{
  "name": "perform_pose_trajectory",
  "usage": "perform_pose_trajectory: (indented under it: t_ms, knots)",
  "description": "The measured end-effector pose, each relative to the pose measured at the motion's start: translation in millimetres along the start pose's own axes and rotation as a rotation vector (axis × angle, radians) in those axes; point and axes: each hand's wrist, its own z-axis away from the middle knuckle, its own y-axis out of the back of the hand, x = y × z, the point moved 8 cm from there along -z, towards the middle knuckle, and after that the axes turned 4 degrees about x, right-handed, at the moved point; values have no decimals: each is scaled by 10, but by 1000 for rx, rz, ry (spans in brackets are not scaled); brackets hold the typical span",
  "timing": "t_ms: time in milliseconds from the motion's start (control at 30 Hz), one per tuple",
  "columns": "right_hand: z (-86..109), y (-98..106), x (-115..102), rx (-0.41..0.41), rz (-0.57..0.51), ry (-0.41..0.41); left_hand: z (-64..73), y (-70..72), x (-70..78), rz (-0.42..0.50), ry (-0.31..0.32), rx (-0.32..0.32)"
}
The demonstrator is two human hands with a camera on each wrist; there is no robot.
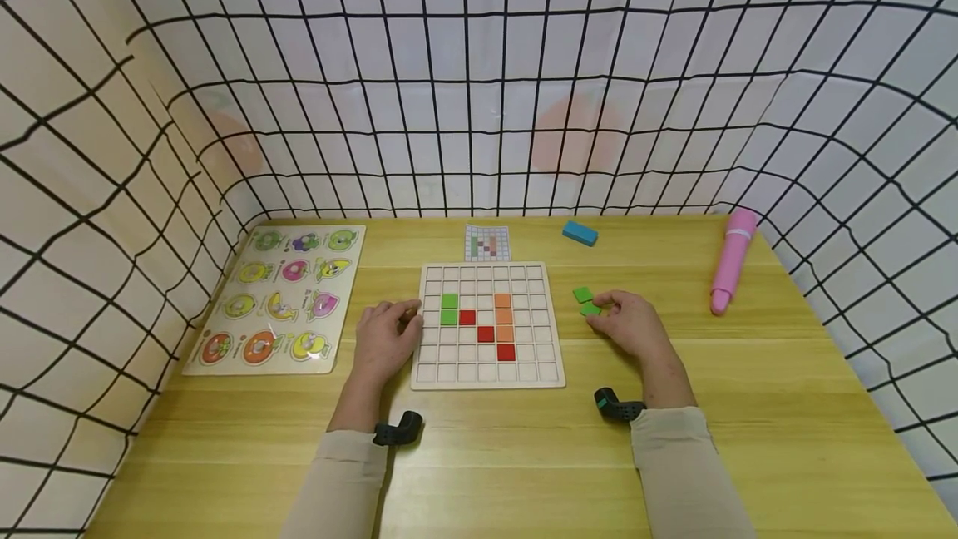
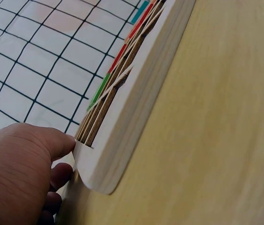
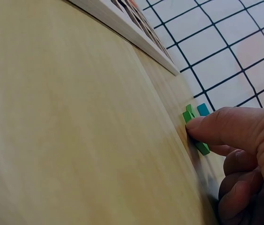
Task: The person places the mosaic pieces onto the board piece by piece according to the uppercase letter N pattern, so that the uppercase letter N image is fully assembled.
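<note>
A square wooden grid board [image 1: 436, 373] lies mid-table, with green, red and orange square tiles in some of its cells. At its left edge rests my left hand [image 1: 385, 339]; in the left wrist view the thumb [image 2: 59, 143] touches the board's rim while the other fingers bend loosely beside it. My right hand [image 1: 632, 324], right of the board, pinches a green tile [image 1: 590, 309] between thumb and forefinger, low over the table. Another green tile [image 1: 583, 295] lies just beyond it. In the right wrist view the thumb [image 3: 221, 127] partly hides the green tiles.
A small printed pattern card [image 1: 487, 243] lies behind the board. A blue block [image 1: 580, 233] sits at the back. To the left is a fruit puzzle board [image 1: 337, 298], to the right a pink marker-shaped tube [image 1: 732, 260]. Black wire mesh [image 1: 509, 81] encloses the table's back and sides.
</note>
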Motion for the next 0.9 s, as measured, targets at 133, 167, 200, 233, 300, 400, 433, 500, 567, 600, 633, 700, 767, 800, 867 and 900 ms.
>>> perform_pose_trajectory:
  t_ms: [133,167,200,233,300,400,433,500,567,600,633,700,767,800,867,900]
  knots:
    - [5,2,6,2,7,4,3,0,8,6,-4,1]
    - [5,3,7,3,7,5,3,-1,9,6,-4,0]
    - [6,3,7,1,7,6,5,0,10,8,-2,-1]
    - [6,3,7,0,7,8,4,0,11,8,-2,-2]
    - [7,5,4,-2,7,10,6,1,12,8,1,-4]
    - [11,9,-19,-2,3,19,6,2,13,8,1,-4]
    - [11,11,-31,-1,3,23,6,3,14,6,0,-3]
    - [14,6,-64,-6,-5,37,6,2,11,2,0,-2]
    - [18,-1,-112,-11,-8,58,6,0,7,-2,1,-1]
    - [22,-5,-143,-14,-7,71,7,2,7,-3,3,-1]
    - [30,-10,-176,-19,-14,80,7,2,7,-3,4,-1]
    - [43,-21,-243,-28,-25,96,7,3,5,0,5,-1]
    - [56,-40,-313,-41,-48,103,8,9,10,3,7,-1]
    - [63,-51,-347,-48,-58,103,8,11,11,4,8,-1]
    - [65,-77,-404,-58,-71,103,9,13,12,7,8,-1]
    - [67,-93,-431,-63,-77,103,10,15,13,8,8,-2]
